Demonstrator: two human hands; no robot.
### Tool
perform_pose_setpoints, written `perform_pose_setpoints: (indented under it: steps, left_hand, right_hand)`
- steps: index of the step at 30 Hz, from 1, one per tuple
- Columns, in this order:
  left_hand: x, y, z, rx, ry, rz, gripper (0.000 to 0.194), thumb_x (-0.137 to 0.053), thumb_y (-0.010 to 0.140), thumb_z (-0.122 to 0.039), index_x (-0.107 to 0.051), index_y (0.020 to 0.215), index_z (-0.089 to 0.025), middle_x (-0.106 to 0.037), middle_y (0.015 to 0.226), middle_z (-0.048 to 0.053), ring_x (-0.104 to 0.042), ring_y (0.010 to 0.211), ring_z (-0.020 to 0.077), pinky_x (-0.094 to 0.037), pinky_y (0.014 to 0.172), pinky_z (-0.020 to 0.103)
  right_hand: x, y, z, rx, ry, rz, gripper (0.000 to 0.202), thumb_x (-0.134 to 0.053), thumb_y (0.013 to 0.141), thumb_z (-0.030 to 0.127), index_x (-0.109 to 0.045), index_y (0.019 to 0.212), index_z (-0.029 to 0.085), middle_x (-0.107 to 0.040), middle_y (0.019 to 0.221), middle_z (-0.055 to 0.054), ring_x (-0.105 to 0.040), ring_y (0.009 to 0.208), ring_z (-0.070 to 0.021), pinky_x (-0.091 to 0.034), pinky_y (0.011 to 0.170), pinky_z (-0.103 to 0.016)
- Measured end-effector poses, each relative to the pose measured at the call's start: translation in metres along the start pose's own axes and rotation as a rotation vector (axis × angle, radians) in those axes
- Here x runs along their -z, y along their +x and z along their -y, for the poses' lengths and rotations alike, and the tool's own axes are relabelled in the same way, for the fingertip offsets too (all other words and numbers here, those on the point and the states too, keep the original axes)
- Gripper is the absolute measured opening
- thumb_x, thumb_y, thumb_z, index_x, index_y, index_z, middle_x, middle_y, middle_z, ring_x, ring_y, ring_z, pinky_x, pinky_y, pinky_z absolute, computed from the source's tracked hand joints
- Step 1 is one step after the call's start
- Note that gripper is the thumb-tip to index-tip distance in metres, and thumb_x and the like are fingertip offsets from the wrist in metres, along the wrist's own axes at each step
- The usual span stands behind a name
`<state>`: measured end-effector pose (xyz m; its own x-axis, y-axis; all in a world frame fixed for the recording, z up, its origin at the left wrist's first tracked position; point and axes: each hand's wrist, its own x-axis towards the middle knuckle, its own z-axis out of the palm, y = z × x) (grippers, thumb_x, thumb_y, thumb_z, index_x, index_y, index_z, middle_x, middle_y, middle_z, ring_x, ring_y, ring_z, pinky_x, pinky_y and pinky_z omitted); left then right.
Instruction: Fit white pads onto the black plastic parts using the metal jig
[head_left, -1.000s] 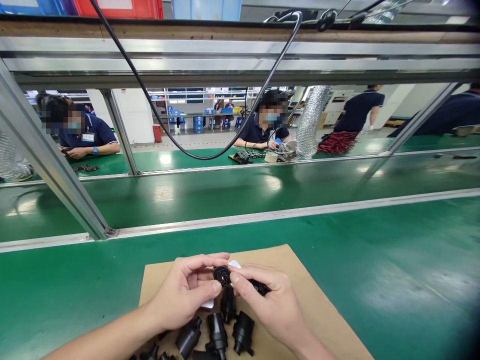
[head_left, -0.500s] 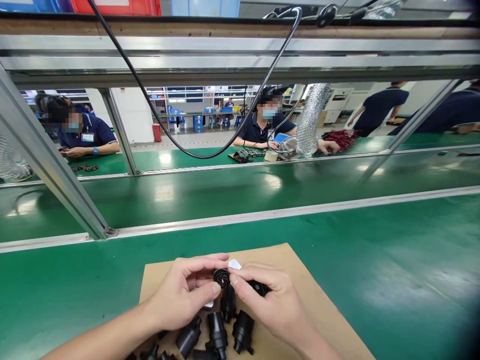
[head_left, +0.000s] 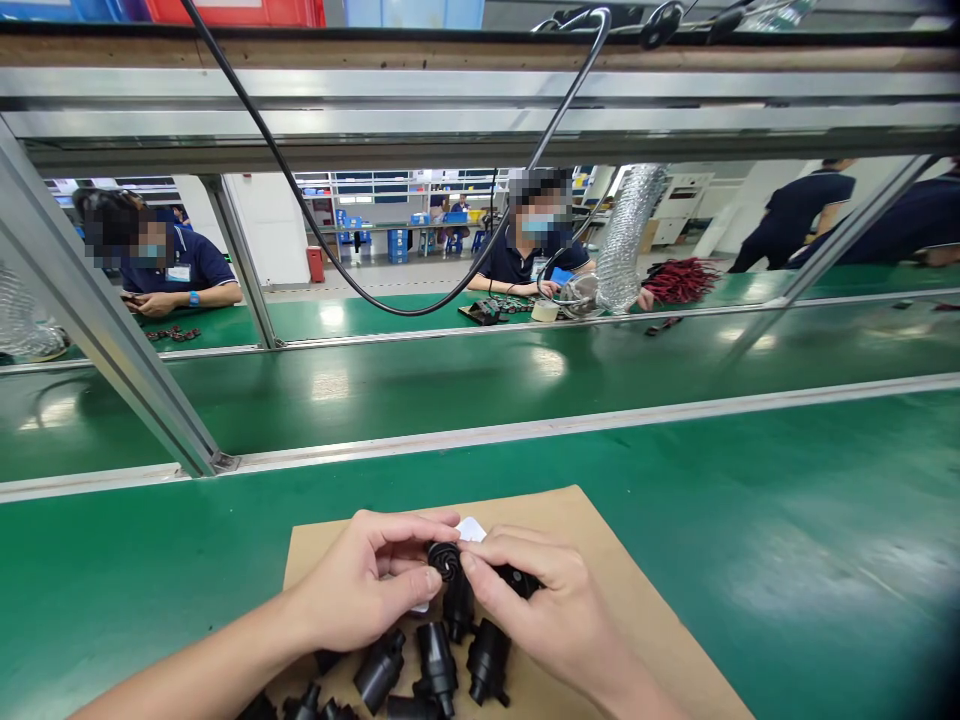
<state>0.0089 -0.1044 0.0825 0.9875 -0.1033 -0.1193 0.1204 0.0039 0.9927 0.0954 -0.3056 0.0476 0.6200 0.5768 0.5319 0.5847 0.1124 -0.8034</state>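
Observation:
A small round black part with curved, swirling vanes (head_left: 444, 561) is held up between both hands over the brown cardboard (head_left: 637, 610). My left hand (head_left: 375, 575) grips its left side between thumb and fingers. From the right, the thumb and index finger of my right hand (head_left: 536, 585) pinch its edge. Behind my right hand's fingers lies another black piece, partly hidden. A white piece (head_left: 471, 529) shows just beyond the fingertips. Several black cylindrical housings lie below on the cardboard, among them one in the middle (head_left: 436, 660) and one to its right (head_left: 488, 655).
The green bench (head_left: 787, 500) surrounds the cardboard. A metal rail (head_left: 525, 428) runs along its far side, with a slanted post (head_left: 142, 330) at left. A black cable (head_left: 300, 215) hangs ahead. Masked people sit across the line near red wires (head_left: 681, 280).
Both hands and the round part stay nearly in place. Across the line, a co-worker's hand has drawn back by the red wires, and a standing person has shifted right.

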Motion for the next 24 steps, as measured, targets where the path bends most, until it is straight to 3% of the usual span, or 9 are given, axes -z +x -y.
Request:
perform_pose_setpoints:
  steps: [9, 13, 16, 24]
  left_hand:
    - [-0.0017, -0.0028, 0.0019, -0.007, 0.026, 0.011, 0.041, -0.081, 0.091, -0.041, -0.079, 0.126, -0.022, -0.058, 0.156, 0.017, -0.070, 0.126, 0.0358, -0.062, 0.097, 0.036]
    - [-0.0015, -0.0030, -0.0009, -0.031, 0.032, 0.022, 0.040, -0.078, 0.093, -0.044, -0.079, 0.128, -0.025, -0.059, 0.155, 0.014, -0.061, 0.139, 0.0377, -0.055, 0.112, 0.044]
    - [-0.0005, -0.0027, -0.0033, -0.073, 0.075, 0.020, 0.035, -0.074, 0.097, -0.042, -0.080, 0.128, -0.026, -0.064, 0.151, 0.012, -0.055, 0.147, 0.0328, -0.047, 0.122, 0.044]
    - [0.0005, -0.0013, -0.0061, -0.142, 0.130, 0.003, 0.032, -0.071, 0.100, -0.041, -0.079, 0.128, -0.029, -0.068, 0.145, 0.008, -0.059, 0.144, 0.0268, -0.046, 0.124, 0.039]
  right_hand:
    - [0.0003, -0.0014, 0.0001, 0.029, -0.035, -0.017, 0.025, -0.063, 0.105, 0.020, -0.074, 0.082, 0.018, -0.060, 0.069, -0.002, -0.055, 0.061, -0.0168, -0.043, 0.059, -0.030]
    - [-0.0006, -0.0020, 0.0001, 0.040, -0.033, -0.026, 0.024, -0.063, 0.104, 0.018, -0.075, 0.083, 0.018, -0.062, 0.071, -0.002, -0.056, 0.062, -0.0162, -0.044, 0.060, -0.029]
    - [-0.0009, -0.0028, -0.0001, 0.052, -0.030, -0.026, 0.022, -0.063, 0.104, 0.017, -0.076, 0.086, 0.018, -0.064, 0.073, -0.002, -0.059, 0.064, -0.0171, -0.046, 0.062, -0.030]
    - [-0.0005, -0.0054, -0.0014, 0.098, -0.070, -0.056, 0.020, -0.064, 0.104, 0.014, -0.076, 0.088, 0.017, -0.066, 0.075, -0.003, -0.060, 0.064, -0.0174, -0.046, 0.061, -0.031]
